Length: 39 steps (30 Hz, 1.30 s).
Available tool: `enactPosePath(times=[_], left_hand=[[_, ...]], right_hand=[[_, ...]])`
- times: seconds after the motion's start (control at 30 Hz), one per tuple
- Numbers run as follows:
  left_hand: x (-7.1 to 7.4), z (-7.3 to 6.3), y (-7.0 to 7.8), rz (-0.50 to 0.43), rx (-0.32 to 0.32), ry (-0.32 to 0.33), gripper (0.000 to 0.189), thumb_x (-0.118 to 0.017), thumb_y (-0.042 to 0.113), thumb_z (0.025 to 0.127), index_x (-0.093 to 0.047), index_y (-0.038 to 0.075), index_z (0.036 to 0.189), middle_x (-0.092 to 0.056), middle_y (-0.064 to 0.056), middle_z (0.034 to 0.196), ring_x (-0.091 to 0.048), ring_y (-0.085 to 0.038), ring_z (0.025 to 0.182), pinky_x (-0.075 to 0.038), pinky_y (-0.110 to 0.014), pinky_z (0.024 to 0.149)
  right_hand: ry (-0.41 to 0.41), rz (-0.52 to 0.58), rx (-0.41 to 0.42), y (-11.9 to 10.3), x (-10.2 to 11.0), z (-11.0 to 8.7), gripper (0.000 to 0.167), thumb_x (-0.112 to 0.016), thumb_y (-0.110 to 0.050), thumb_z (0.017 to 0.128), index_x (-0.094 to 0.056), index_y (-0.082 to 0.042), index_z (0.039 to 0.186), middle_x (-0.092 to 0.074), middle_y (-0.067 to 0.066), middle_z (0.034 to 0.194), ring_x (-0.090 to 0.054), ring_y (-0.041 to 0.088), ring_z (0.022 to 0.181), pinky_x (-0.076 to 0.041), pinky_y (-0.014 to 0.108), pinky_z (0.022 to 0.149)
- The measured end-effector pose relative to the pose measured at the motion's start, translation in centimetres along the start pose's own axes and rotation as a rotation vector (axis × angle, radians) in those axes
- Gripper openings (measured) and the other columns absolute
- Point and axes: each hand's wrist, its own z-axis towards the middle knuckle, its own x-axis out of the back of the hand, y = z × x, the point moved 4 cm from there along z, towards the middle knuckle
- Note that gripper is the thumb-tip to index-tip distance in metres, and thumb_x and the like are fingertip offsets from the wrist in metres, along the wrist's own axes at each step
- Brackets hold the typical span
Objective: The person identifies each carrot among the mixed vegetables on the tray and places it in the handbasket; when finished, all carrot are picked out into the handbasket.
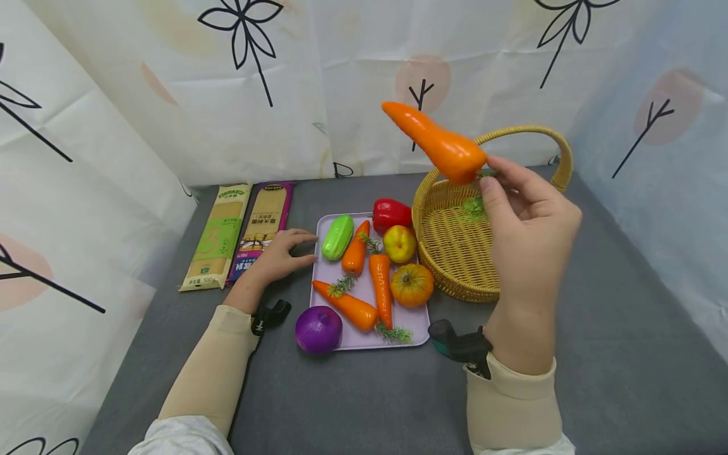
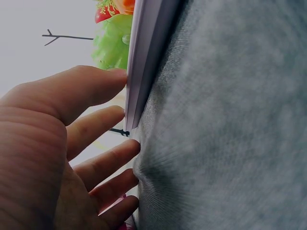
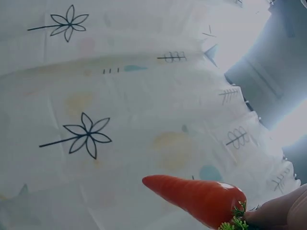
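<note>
The right hand (image 1: 531, 221) pinched a glossy, tapered orange carrot (image 1: 438, 142).
The left hand (image 1: 279, 256) lay spread beside a lilac rectangular tray (image 1: 355, 341); a flat green-and-yellow packet (image 1: 218, 237) read "500".

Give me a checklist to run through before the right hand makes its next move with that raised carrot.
1. Raised carrot held: ok; the right hand pinches it at its leafy end.
2. Carrot lifted free: ok; it is in the air, above the tray and basket.
3. Basket upright: ok; its handle stands up.
4. Whole basket interior checked: cannot tell; the right hand hides part.
5. Purple onion within the tray's outline: not ok; it juts past the near-left corner.
6. Left hand steadying the tray: cannot tell; its thumb reaches the edge.
</note>
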Motion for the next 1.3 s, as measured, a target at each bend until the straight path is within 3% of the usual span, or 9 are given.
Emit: enactPosePath(times=[0.17,0.43,0.7,1.03,1.17,1.3], left_hand=[[0.0,0.0,0.0,0.0,0.003,0.004,0.051,-0.075,0.027,0.095,-0.063,0.008,0.14,-0.053,-0.017,0.145,-0.04,-0.037,0.136,-0.031,-0.058,0.115],[-0.1,0.0,-0.1,0.007,-0.005,0.008,0.052,-0.075,0.029,0.094,-0.064,0.009,0.14,-0.054,-0.016,0.145,-0.041,-0.036,0.136,-0.03,-0.057,0.115],[0.0,-0.1,0.0,0.0,-0.014,0.012,0.051,-0.075,0.027,0.094,-0.064,0.008,0.14,-0.055,-0.017,0.144,-0.042,-0.036,0.135,-0.031,-0.057,0.115],[0.0,0.0,-0.1,0.007,-0.011,0.01,0.051,-0.076,0.029,0.094,-0.064,0.009,0.14,-0.055,-0.016,0.144,-0.042,-0.036,0.134,-0.032,-0.057,0.114],[-0.1,0.1,-0.2,0.01,-0.014,0.014,0.051,-0.075,0.029,0.094,-0.064,0.009,0.14,-0.055,-0.016,0.144,-0.042,-0.036,0.134,-0.032,-0.057,0.114],[-0.2,0.1,-0.4,0.017,-0.019,0.015,0.052,-0.075,0.03,0.094,-0.064,0.009,0.14,-0.055,-0.016,0.144,-0.042,-0.036,0.134,-0.031,-0.058,0.114]], right_hand=[[0.11,0.126,-0.08,0.4,2.5,0.8,0.014,-0.077,0.002,0.089,-0.08,0.002,0.102,-0.073,0.017,0.1,-0.07,0.024,0.085,-0.056,0.021,0.078],[0.189,0.217,-0.167,1.4,6.2,1.6,0.018,-0.078,0.002,0.087,-0.076,0.012,0.102,-0.072,0.021,0.097,-0.066,0.029,0.086,-0.054,0.027,0.084],[0.258,0.125,-0.239,2.9,9.8,2.2,0.018,-0.079,-0.001,0.088,-0.077,0.008,0.103,-0.074,0.016,0.1,-0.069,0.025,0.085,-0.053,0.02,0.07],[0.208,0.15,-0.234,4.6,12.9,2.5,0.022,-0.078,0.001,0.088,-0.073,0.014,0.106,-0.074,0.015,0.098,-0.07,0.023,0.08,-0.05,0.017,0.059],[0.198,0.142,-0.265,5.2,13.5,2.6,0.022,-0.079,-0.001,0.087,-0.074,0.012,0.105,-0.073,0.015,0.1,-0.069,0.022,0.082,-0.053,0.015,0.063],[0.163,0.065,-0.343,6.0,13.3,2.8,0.024,-0.08,-0.006,0.087,-0.076,0.009,0.106,-0.074,0.01,0.097,-0.069,0.02,0.084,-0.054,0.016,0.072]])
